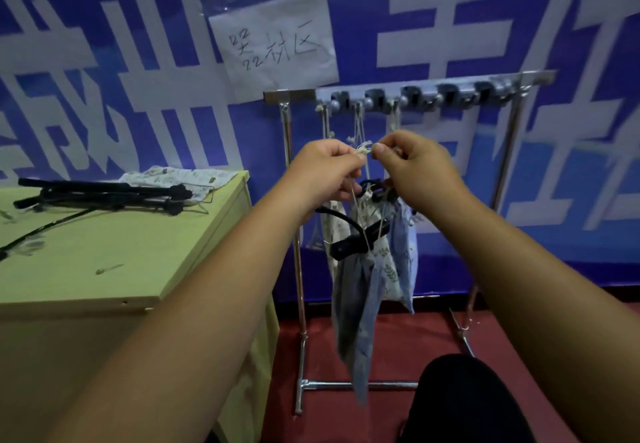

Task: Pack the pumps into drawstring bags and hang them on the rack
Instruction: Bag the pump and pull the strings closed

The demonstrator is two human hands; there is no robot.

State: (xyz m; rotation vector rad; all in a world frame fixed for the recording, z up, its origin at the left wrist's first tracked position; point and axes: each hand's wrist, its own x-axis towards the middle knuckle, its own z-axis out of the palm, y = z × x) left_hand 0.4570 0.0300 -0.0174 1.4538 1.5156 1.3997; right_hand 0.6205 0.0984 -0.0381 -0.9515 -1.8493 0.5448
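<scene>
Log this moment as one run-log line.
left hand pinches cream drawstring cord | right hand pinches cord | blue fabric bag with black pump dangles below | chrome rack behind

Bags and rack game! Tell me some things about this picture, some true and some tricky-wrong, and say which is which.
1. The left hand and right hand pinch the drawstring of the blue bag. True.
2. The rack has nothing hanging on it. False: bags hang from the rack by strings.
3. Black pumps lie on the table. True.
4. The floor is green. False: the floor is red.
</scene>
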